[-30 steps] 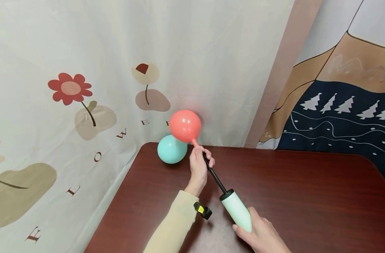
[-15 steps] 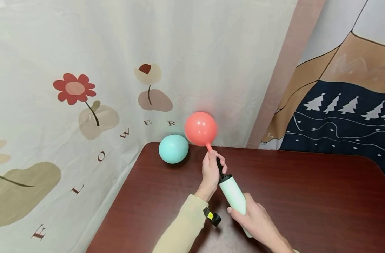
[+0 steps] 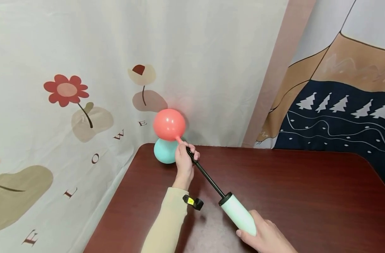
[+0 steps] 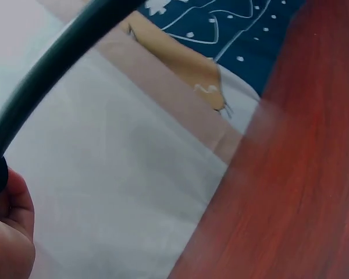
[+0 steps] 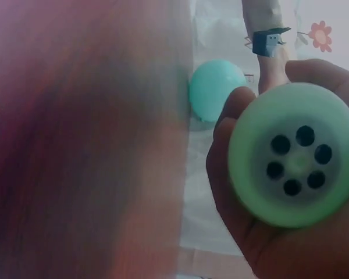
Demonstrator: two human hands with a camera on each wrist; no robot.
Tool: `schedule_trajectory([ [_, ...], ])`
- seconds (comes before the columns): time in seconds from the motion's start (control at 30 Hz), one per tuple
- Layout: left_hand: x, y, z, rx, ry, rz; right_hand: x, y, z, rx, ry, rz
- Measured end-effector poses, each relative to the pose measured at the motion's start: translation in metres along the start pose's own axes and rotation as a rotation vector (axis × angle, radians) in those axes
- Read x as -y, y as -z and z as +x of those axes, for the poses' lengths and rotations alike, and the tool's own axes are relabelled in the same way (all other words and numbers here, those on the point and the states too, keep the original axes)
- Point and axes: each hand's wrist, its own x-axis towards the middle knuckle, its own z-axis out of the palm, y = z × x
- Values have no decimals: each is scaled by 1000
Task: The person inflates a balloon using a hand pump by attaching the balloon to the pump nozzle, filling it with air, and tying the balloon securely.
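Near the centre of the head view, our left hand [image 3: 183, 160] is curled round the neck of the coral balloon [image 3: 169, 124], pinching it onto the tip of the pump rod [image 3: 206, 174]. The balloon is inflated and stands above the hand, in front of the cream curtain [image 3: 85, 70] with its flower print. Just below and behind it, a teal balloon [image 3: 165, 151] lies on the far left corner of the dark red worktop [image 3: 306, 196], touching the curtain.

The black rod is drawn well out of the pale green pump [image 3: 239, 215], which slants toward the lower right of the frame. There our right hand [image 3: 265, 238] grips the pump's body. The right wrist view shows the pump's round end with six holes [image 5: 296, 160], fingers wrapped about it.

In the left wrist view the rod [image 4: 58, 64] crosses the upper left, blurred, with fingertips [image 4: 11, 200] at the lower left edge.
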Motion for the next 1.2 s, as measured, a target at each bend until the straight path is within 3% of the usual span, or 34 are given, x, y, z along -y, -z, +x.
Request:
schedule_trajectory([
  [0.13,8,-6,-9,29,20,8,0,-6,4,2,-2,9],
  [0.33,25,-21,-35,80,61,60,12,-11,20,-36,-61,41],
  [0.53,37,-32,-59,153,100,131,22,-13,33,-165,18,75],
  [0.67,38,-33,-64,180,84,161,25,-11,36,-179,12,82],
  [0.8,33,-30,-57,154,51,137,25,-11,35,-148,11,146],
  [0.9,25,-26,-41,99,36,71,23,-9,32,-84,12,182],
  [1.07,7,-13,-11,25,21,9,9,0,16,36,-14,128],
  [1.2,-2,-3,0,8,11,0,-2,1,5,46,45,69],
])
